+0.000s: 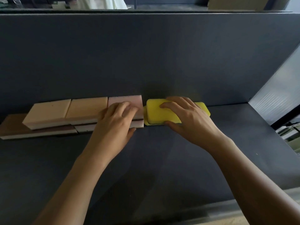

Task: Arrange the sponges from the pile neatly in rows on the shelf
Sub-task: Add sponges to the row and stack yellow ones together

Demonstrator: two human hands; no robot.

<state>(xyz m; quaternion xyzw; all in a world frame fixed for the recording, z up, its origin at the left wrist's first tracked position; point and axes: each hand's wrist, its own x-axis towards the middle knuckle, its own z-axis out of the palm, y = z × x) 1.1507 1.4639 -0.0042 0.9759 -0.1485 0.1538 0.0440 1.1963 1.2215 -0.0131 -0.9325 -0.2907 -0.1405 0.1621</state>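
A row of stacked rectangular sponges runs along the back of the dark shelf (pixel 162 159). Two beige sponges (pixel 65 111) lie on top at the left, above brown and pale ones. Beside them sits a pink sponge (pixel 128 99), and my left hand (pixel 116 124) rests flat on it, thumb at its front edge. To the right, a yellow sponge (pixel 159 113) lies on top of other yellow ones. My right hand (pixel 183 117) grips that top yellow sponge, fingers across its top and thumb at its near side.
A tall dark back panel (pixel 146 54) rises directly behind the sponges. A pale ribbed side wall (pixel 279 91) closes the shelf on the right. Beyond the shelf's right edge some clutter shows lower down (pixel 290 132).
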